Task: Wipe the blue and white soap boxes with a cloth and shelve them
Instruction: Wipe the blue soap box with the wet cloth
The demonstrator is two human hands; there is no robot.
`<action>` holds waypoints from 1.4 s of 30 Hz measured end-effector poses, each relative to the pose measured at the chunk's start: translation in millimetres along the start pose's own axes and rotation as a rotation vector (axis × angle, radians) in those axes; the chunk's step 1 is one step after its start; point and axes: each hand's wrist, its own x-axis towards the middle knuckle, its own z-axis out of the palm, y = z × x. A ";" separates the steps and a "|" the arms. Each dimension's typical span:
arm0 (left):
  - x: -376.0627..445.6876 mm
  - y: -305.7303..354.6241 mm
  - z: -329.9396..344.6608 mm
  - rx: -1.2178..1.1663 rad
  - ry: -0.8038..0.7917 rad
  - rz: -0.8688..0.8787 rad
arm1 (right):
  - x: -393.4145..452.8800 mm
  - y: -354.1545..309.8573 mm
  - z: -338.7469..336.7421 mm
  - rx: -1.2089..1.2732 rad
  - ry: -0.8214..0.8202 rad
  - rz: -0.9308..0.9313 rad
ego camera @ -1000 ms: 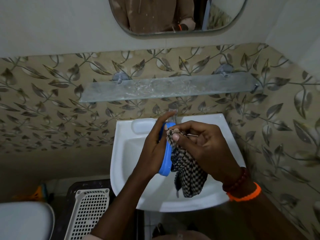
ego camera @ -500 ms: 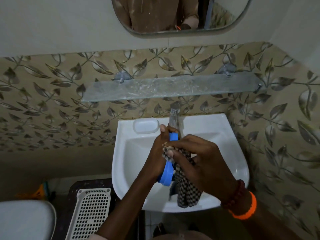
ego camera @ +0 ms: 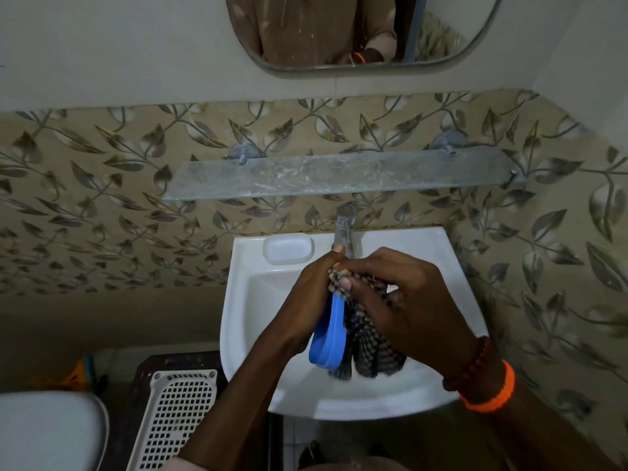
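My left hand (ego camera: 306,300) grips the blue soap box (ego camera: 329,338) on edge over the white sink (ego camera: 244,334). My right hand (ego camera: 404,307) presses a dark checked cloth (ego camera: 370,348) against the box's right face; the cloth hangs down into the basin. The upper part of the blue box is hidden by my fingers and the cloth. The white soap box (ego camera: 288,248) lies flat on the sink's back rim, left of the tap (ego camera: 344,229). The glass shelf (ego camera: 339,176) on the wall above the sink carries nothing.
A mirror (ego camera: 360,32) hangs above the shelf. Below left of the sink are a white perforated basket (ego camera: 173,419) on a dark stool and a white toilet lid (ego camera: 47,433). Leaf-patterned tiles cover the wall, and a corner wall closes in on the right.
Both hands and the blue box sit lower in the picture than before, and the white soap box, once partly behind my left hand, shows fully. The cloth now covers the box's upper end.
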 end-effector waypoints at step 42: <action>8.2 27.4 -18.1 0.094 0.301 -0.188 | -50.3 -25.1 22.1 0.027 -0.247 -0.014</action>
